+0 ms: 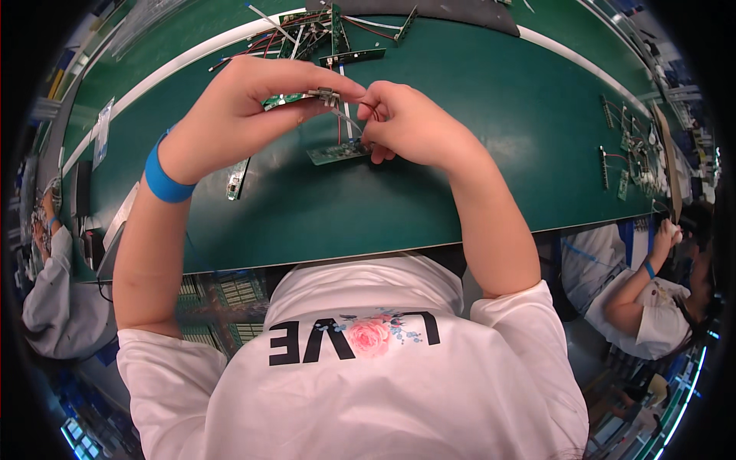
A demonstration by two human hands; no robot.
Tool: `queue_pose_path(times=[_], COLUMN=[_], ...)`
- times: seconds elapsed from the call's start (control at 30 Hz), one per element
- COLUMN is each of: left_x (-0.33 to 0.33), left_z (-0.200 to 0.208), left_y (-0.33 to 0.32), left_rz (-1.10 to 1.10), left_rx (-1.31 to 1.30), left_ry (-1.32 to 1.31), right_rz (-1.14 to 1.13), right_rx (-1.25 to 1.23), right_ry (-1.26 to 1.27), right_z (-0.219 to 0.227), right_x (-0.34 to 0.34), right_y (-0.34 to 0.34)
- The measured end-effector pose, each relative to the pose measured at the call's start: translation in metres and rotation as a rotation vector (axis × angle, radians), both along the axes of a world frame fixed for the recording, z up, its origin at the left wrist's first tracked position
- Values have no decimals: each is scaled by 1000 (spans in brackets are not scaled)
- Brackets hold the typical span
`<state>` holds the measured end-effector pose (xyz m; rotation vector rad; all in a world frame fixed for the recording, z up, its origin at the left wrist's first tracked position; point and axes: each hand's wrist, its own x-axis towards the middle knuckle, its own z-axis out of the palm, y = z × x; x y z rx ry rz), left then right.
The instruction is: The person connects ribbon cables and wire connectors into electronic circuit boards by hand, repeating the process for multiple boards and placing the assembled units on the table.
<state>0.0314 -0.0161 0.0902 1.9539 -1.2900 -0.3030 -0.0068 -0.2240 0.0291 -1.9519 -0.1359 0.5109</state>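
Note:
My left hand (257,96), with a blue band at its wrist, pinches a small green circuit board between thumb and fingers. A metal connector (326,96) on this board shows at the fingertips. Close by on the right, my right hand (418,126) has its fingers closed around thin dark red wires (372,111); their ends are hidden by the fingers. Below the hands is a second green circuit board (331,156), its right end next to my right fingertips. A white flat cable (346,119) runs between the hands toward that board.
A pile of circuit boards with wires (307,38) lies at the far side of the green table (307,230). One narrow board (238,180) lies beside my left forearm. More wired boards (629,149) sit at the right edge. Other people work at both sides.

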Motion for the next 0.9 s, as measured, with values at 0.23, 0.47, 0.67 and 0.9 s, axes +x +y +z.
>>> queue_pose_path(times=[0.23, 0.47, 0.67, 0.9], left_x=[-12, -23, -24, -27], left_z=[-20, -50, -50, -44], left_y=[-6, -19, -16, -7], left_rz=[192, 519, 562, 428], left_rx=[-139, -595, -734, -863], left_ry=[-590, -123, 96, 482], right_rz=[-252, -341, -347, -166], right_rx=[144, 402, 620, 1078], right_ry=[121, -17, -506, -327], right_z=[-3, -8, -11, 0], right_x=[5, 11, 15, 11], right_y=[-1, -2, -2, -12])
